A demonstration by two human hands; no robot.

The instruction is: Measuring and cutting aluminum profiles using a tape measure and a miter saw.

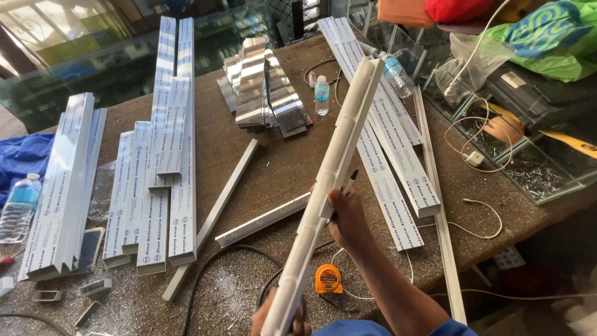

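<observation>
**A:** What does the worker have hold of above the bench [249, 155]?

**B:** A long white aluminium channel [336, 168], tilted, running from 6 o'clock up toward 1 o'clock. The right hand [347, 218] is clamped around its middle, with a black marker [349, 182] pinched against it. The left hand [280, 317] grips the lower end at the bottom edge of the frame, mostly hidden behind the channel.

**A:** And under the channel?

**B:** An orange tape measure [328, 278] sits on the bench just at 6 o'clock of the right hand, beside a black cable [217, 261] and a thin white cord [479, 214].

**A:** The rest of the bench?

**B:** Film-wrapped aluminium sections [155, 186] lie stacked at 9 o'clock, more flat strips [392, 162] at 2 o'clock. A pile of bare shiny metal offcuts [267, 93] is at 12 o'clock, with a small water bottle [321, 95] upright just beside it. Another bottle [395, 73] lies on the strips. A larger plastic bottle [18, 208] rests at the far 9 o'clock edge, near blue cloth [22, 158].
</observation>
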